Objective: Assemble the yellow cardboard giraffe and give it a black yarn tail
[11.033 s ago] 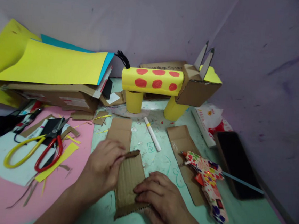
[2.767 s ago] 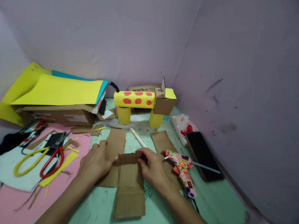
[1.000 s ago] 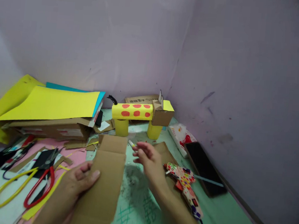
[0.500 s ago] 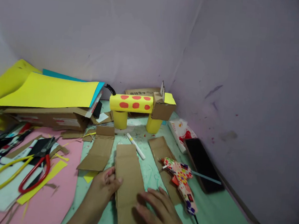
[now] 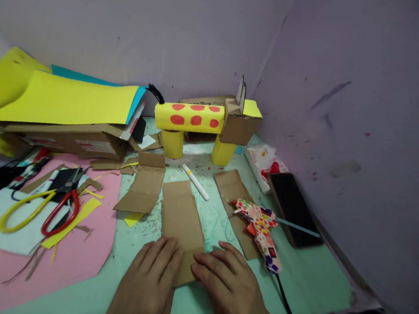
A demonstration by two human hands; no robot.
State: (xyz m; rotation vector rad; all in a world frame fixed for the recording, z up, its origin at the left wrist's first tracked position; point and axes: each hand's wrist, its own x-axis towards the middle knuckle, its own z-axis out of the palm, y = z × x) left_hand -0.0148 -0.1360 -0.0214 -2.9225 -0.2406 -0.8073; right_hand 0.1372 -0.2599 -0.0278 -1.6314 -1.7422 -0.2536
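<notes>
Outstretched left hand (image 5: 152,275) and right hand (image 5: 230,287) rest on a long brown cardboard strip (image 5: 183,211), probably light, fairly stiff, best held by its edges.

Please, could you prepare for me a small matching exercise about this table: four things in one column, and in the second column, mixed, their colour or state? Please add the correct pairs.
1. scissors
2. marker
3. glue gun
4. middle cardboard strip

A. partly covered by the left hand and right hand
B. flower-patterned
C. one loop yellow, the other red
D. white with a yellow band

Pairs: 1-C, 2-D, 3-B, 4-A
</notes>
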